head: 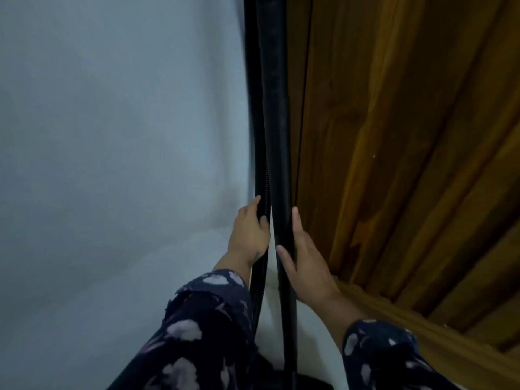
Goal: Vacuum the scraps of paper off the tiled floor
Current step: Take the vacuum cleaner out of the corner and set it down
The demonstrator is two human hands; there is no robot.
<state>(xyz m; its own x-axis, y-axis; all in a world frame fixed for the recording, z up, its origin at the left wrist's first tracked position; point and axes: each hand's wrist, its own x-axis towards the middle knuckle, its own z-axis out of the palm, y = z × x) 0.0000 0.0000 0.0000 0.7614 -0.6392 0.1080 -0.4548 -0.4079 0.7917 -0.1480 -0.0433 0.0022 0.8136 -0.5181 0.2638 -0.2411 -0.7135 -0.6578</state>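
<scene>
Two long black vacuum parts stand upright in the corner between a pale wall and a wooden door. On the left is a ribbed black hose (260, 170); my left hand (249, 233) is curled around it. On the right is a smooth black wand tube (281, 153); my right hand (302, 258) wraps it from the right, thumb across its front. Both sleeves are dark blue with pale flowers. A dark part of the vacuum (306, 382) shows at the bottom edge. Neither paper scraps nor tiled floor are in view.
A pale grey-white wall (112, 164) fills the left half. A brown panelled wooden door (408, 136) fills the right, close beside the wand tube. A wooden frame edge (422, 330) runs diagonally at the lower right.
</scene>
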